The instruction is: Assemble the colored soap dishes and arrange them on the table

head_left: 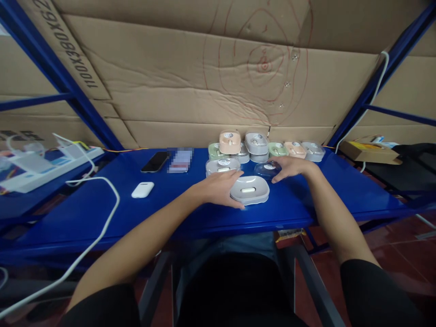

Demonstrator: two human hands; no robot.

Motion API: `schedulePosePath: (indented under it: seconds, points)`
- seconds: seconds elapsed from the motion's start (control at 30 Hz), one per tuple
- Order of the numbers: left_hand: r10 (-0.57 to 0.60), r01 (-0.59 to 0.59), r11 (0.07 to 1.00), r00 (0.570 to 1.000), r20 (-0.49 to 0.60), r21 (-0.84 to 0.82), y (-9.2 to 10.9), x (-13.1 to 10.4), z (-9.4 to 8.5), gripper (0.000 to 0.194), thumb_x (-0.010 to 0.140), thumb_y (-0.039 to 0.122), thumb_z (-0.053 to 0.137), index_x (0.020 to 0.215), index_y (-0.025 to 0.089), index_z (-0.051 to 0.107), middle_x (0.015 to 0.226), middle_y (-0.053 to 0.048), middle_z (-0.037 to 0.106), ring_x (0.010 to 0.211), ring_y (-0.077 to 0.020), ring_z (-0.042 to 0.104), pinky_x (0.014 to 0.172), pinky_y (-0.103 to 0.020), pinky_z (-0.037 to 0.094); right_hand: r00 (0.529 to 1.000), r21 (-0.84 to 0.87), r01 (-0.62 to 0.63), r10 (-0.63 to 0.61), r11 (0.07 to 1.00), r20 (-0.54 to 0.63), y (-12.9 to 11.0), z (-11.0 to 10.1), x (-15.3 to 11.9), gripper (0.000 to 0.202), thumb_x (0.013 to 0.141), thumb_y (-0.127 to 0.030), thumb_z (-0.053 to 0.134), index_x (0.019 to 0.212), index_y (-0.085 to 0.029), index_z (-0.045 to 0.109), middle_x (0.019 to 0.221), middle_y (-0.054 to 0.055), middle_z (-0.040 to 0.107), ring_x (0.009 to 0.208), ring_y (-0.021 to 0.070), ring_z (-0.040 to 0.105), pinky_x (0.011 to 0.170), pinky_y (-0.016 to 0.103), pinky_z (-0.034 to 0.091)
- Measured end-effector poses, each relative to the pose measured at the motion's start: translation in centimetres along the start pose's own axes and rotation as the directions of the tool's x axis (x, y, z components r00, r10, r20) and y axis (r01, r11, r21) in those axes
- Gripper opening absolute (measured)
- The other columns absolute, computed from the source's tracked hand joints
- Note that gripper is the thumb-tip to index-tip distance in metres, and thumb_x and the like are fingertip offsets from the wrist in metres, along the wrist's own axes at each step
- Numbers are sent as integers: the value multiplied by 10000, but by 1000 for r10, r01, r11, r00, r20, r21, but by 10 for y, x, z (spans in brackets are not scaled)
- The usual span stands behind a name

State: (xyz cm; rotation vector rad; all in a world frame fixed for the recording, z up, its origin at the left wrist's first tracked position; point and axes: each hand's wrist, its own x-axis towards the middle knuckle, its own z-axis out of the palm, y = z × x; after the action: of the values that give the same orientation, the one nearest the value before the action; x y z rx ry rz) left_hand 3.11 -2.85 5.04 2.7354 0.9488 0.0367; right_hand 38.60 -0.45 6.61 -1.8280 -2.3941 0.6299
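Cables come first at the far left: a white cable [102,200] loops across the left end of the blue table [85,213], running back toward a white power strip [41,170] on the neighbouring shelf. Further in lie a small white earbud case [142,189], and behind it a black phone [155,161] beside a blurred card.

Near the middle of the front edge sits a grey oval tray [250,190], its long axis running left to right, parallel to the table edge. The left hand [218,188] rests flat against the tray's left end, fingers loosely spread and touching its rim rather than closed around it. Just behind and to the right of the tray lies a clear lid [268,170], and the right hand [289,167] has its fingertips on the lid's right side, fingers extended and lightly curled, not clamped shut. So the tray lies to the right of the left fingers, the lid to the left of the right fingers, and the lid is just behind the tray, close enough that they nearly touch.

Behind both hands, toward the back edge, stands a cluster of packed boxes [256,145] in grey, green and peach, some stacked two high. The table top is smooth painted metal. Cardboard sheets [204,81] line the wall behind, framed by blue shelf posts, and a cardboard box [369,152] sits off the right end.
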Motion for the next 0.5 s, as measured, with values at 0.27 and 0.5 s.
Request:
schedulePosePath:
  seconds: [0.27, 0.5]
  points:
    - [41, -43, 999, 995, -86, -22, -1, 1, 0, 1015, 798, 677, 830, 1649, 215, 528, 1677, -203, 641, 1533, -492, 617, 1231, -619, 533, 982, -58, 131, -137, 990, -126, -13, 9, -4, 917, 722, -564, 1006, 1534, -240, 728, 1559, 166, 750, 1426, 462, 713, 1239, 613, 569]
    - [39, -50, 995, 991, -125, -86, 0, -3, -1, 965, 855, 628, 796, 1670, 207, 498, 1632, -209, 651, 1509, -479, 643, 1224, -594, 546, 868, 191, 496, -480, 847, -128, -51, 18, -15, 813, 867, -694, 905, 1534, -263, 729, 1553, 111, 760, 1402, 358, 729, 1235, 540, 572]
